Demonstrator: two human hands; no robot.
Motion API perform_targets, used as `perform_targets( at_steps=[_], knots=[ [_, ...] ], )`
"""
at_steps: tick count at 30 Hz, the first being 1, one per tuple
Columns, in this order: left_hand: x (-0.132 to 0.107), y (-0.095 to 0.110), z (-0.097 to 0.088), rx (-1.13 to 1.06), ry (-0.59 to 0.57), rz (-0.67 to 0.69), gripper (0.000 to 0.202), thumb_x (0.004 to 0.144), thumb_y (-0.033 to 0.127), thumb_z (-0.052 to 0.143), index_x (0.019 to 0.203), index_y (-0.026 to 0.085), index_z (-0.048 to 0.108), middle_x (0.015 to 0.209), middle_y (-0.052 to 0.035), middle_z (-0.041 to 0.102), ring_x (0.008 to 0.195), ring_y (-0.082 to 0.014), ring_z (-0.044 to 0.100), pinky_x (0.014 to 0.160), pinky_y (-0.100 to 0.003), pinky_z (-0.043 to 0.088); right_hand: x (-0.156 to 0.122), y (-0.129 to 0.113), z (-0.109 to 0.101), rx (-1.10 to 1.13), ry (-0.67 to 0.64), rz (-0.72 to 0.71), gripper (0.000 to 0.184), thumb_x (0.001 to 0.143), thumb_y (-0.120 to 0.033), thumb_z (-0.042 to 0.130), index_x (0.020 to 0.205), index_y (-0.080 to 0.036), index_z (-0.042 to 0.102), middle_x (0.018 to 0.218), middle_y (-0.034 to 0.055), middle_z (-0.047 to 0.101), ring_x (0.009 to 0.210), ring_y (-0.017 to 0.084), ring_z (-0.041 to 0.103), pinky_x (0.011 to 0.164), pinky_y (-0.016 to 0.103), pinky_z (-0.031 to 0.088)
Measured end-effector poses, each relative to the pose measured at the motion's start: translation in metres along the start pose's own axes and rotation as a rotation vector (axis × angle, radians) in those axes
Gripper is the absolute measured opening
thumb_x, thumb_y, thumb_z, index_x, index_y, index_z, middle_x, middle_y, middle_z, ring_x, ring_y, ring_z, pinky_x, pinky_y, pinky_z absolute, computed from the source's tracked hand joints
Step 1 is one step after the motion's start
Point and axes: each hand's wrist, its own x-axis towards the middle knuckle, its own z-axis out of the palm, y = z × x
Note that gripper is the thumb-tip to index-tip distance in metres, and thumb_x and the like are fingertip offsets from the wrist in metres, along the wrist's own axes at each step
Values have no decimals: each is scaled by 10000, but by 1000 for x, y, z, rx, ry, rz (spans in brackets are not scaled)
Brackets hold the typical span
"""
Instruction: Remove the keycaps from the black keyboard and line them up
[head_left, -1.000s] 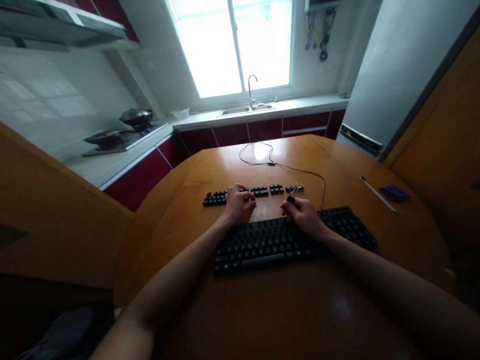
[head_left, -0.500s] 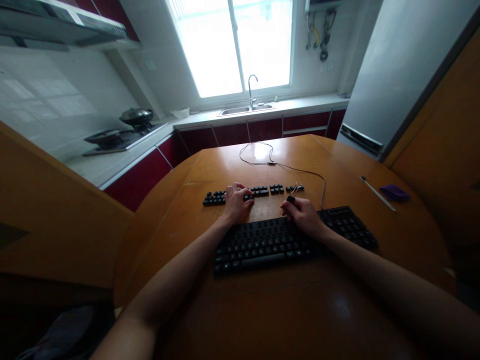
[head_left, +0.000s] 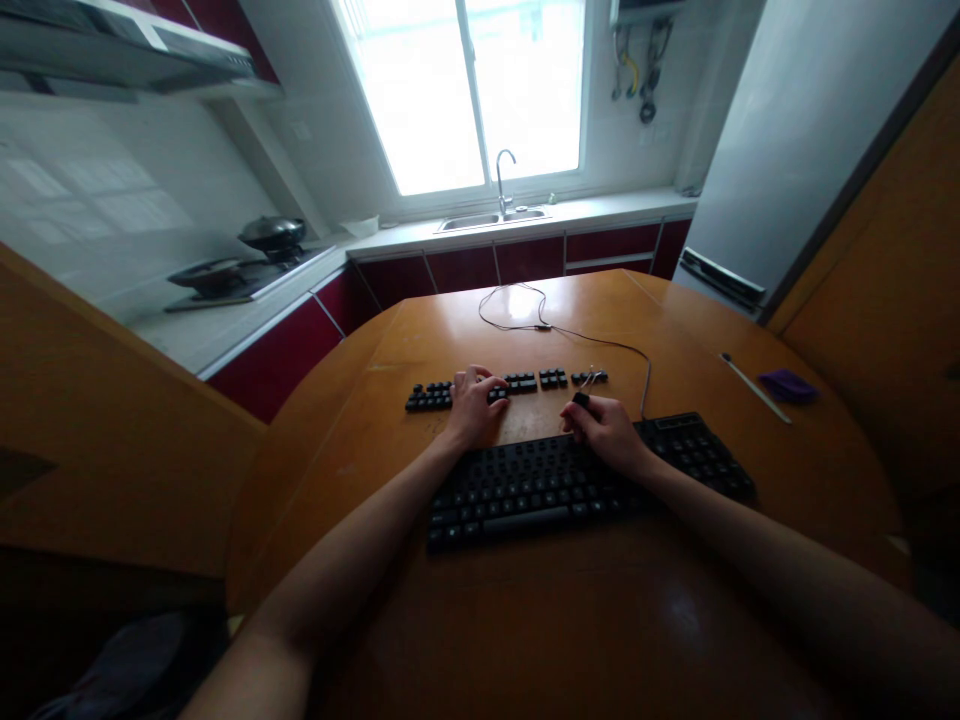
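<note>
A black keyboard point(head_left: 570, 480) lies on the round wooden table point(head_left: 585, 620), many of its keycaps off. A row of loose black keycaps point(head_left: 431, 396) sits just beyond it. My left hand point(head_left: 474, 408) rests over that row, fingers curled onto the keycaps near its middle. At the keyboard's upper edge my right hand point(head_left: 609, 430) is closed, pinching a small black keycap puller point(head_left: 581, 399) whose wire loops point toward the keycap row.
The keyboard cable point(head_left: 559, 330) coils toward the table's far edge. A thin stick point(head_left: 754, 387) and a purple cloth point(head_left: 787, 384) lie at the right. Beyond are a counter with sink point(head_left: 491, 218), a stove with wok point(head_left: 271, 235), and a grey fridge point(head_left: 780, 150).
My left hand's fingers have shifted slightly over the keycap row. My right hand stays put.
</note>
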Motion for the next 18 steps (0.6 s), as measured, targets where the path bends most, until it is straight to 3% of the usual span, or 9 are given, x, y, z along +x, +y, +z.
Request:
perform_targets(
  at_steps=[6,18],
  knots=[
    [1,-3,2,3,-18,-3,164,795,256,763,956,286,771,1176,-68,546,1139,-284,442,985,-453,377,0,-2,0,4,3,-2,417,893,-537,588,802,-138,663,690,59,687,513,138,564,504,264,435],
    [2,-1,1,-12,-5,-14,179,778,223,768,951,264,749,1167,-70,550,1133,-291,459,992,-460,381,-1,-1,-1,-2,-11,-3,387,911,-501,583,810,-137,667,704,59,690,519,136,558,509,264,426]
  ],
)
